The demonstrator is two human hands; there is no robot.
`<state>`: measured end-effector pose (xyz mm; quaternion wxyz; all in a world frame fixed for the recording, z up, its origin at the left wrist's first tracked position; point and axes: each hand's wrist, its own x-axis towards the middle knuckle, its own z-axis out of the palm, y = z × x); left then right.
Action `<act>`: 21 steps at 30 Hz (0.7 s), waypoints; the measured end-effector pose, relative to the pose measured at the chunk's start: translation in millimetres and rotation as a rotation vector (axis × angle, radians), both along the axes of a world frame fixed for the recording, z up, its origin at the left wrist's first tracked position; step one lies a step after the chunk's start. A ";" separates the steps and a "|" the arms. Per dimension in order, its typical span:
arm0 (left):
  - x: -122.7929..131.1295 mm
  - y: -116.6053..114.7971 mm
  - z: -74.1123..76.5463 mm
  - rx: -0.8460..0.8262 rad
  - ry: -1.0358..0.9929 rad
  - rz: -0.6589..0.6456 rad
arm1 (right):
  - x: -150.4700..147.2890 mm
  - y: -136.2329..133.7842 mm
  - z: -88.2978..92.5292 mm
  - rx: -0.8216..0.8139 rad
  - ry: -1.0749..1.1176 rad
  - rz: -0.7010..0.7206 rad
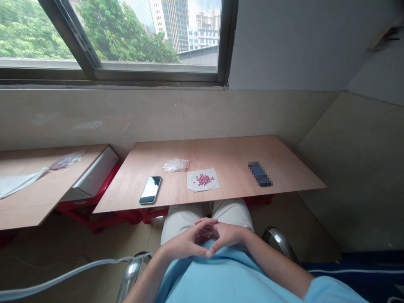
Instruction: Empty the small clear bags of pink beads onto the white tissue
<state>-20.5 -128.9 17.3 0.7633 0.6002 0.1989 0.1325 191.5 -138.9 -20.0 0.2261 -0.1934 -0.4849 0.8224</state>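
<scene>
My left hand (184, 242) and my right hand (227, 234) rest in my lap, fingers interlaced with each other and holding nothing. They are below the front edge of a wooden table (221, 153). On the table lies a white paper sheet (203, 179) with a pile of small pink beads (203, 179). Beside it to the left sit clear plastic bags (176, 164) and a phone (150, 190) with a dark screen.
A blurred dark device (259, 174) lies on the table's right part. A second wooden table (38, 189) with plastic bags stands at left, a white box (94, 174) beside it. Red frames (104, 216) support the tables. A white cable (63, 275) crosses the lower left.
</scene>
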 end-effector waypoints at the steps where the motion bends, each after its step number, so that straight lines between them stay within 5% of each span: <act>1: 0.1 0.0 -0.5 0.002 0.002 0.001 | 0.3 0.1 0.2 0.002 -0.003 -0.001; 21: -1.5 -0.3 -2.1 0.030 0.031 0.015 | 0.3 -1.1 -2.0 0.000 -0.033 0.000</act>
